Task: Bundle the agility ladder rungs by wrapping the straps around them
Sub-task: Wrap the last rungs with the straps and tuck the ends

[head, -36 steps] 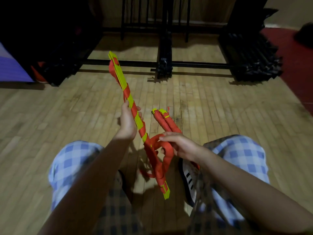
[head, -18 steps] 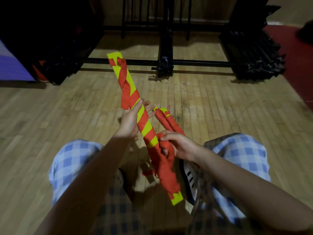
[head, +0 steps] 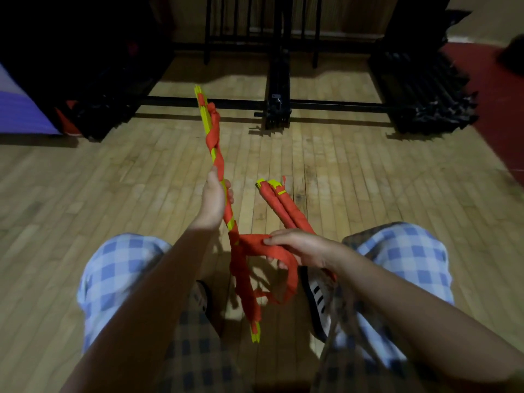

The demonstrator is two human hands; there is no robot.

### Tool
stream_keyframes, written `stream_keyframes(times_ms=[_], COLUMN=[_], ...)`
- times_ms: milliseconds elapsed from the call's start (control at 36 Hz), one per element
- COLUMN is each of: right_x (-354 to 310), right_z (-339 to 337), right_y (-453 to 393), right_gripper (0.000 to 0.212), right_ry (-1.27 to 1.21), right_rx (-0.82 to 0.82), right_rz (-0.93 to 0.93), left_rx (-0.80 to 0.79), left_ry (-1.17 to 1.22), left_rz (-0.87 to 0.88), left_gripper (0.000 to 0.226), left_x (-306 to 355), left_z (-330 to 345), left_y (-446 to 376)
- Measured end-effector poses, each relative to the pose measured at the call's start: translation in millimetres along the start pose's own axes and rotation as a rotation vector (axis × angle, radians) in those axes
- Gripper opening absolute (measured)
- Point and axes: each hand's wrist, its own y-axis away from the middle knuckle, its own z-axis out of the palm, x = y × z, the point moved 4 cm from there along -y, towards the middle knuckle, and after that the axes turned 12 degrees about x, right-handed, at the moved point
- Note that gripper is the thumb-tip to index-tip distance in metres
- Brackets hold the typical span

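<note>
two hands (head: 215,198) (head: 300,246) (on strapped rungs (head: 226,214))

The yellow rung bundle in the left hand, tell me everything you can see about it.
The rung bundle is a stack of thin yellow slats, plastic by the look, seen edge-on and tilted up and away. An orange strap spirals around it, thickest near the lower end. The left hand grips its middle; the right hand pinches the loose strap running sideways off it. Its lower tip hangs between the knees.

the left hand (head: 214,198) hides the rung stack (head: 208,117) beneath its fingers. under the right hand (head: 300,246) fingers, the red strap (head: 256,246) and the wrapped bundles (head: 285,207) vanish. behind both hands, dark racks (head: 425,89) blur.
</note>
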Motion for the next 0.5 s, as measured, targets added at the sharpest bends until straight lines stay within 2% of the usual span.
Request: stream_keyframes(times_ms=[111,194,306,417,500], right_x=[-3.9,-6.5,-8.2,-9.2,-7.3], right_z=[0.7,0.4,5.4,10.1,11.7], right_y=[4.8,3.9,5.3,5.0,0.5], right_gripper=[0.013,0.011,0.008,0.01,0.01], right_ry=[-0.103,-0.14,-0.19,-0.228,-0.211], right_rx=[-0.017,-0.016,-0.035,-0.051,-0.039], right_rz=[-0.064,-0.153,-0.228,-0.259,-0.245], left_rx=[-0.136,-0.13,-0.123,-0.133,-0.197], left_ry=[-0.042,-0.042,0.007,0.207,0.336], left_rz=[0.092,0.073,0.13,-0.024,-0.1], left_gripper=[0.036,0.043,0.009,0.004,0.006], left_x=[0.8,-0.1,-0.9,-5.6,-3.3], left_z=[-2.3,-6.1,-8.0,-4.8,1.5], left_y=[7.4,9.2,6.7,10.9,18.7])
